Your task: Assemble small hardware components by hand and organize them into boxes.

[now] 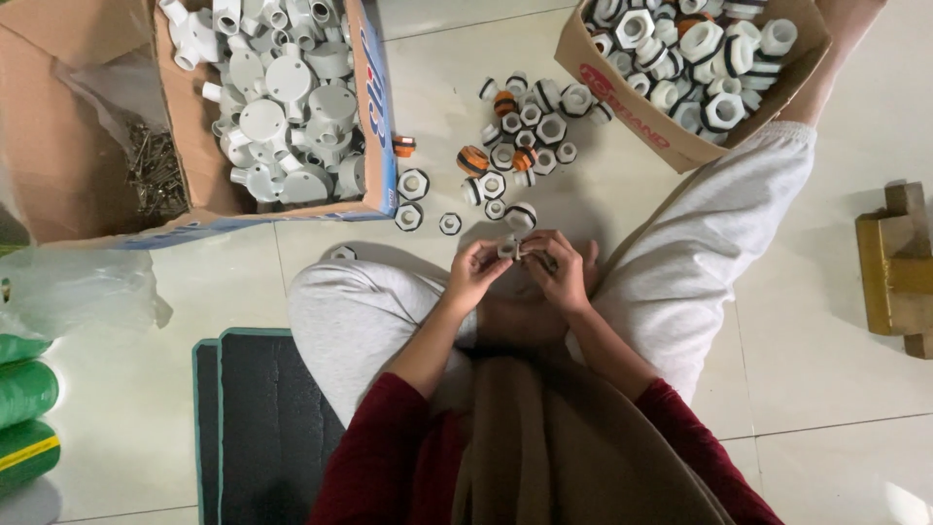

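White plastic is seen nearly everywhere in the head view. A small white fitting (509,250) is pinched at the centre of the frame between the fingertips of both hands, which are brought close together just above the crossed legs in light grey trousers (700,243). The left hand (476,272) is closed on the fitting from the left, and the right hand (559,272) is closed on it from the right; whether one piece or two pieces are held cannot be told. Dark red sleeves (374,447) are seen at the lower middle of the frame.

Just above the hands, a loose heap of white hexagonal nuts and orange-and-black rings (515,146) is spread on the pale tiled floor (836,389). At the upper right, a cardboard box (622,117) is filled with similar white threaded fittings. At the upper left, a larger open carton (374,107) is packed with round white junction boxes, and a clear bag of screws (155,175) is lodged beside them. A dark foam mat (262,418) is laid at the lower left, green rolls (24,389) at the far left edge, and a yellow block (894,262) at the right edge.
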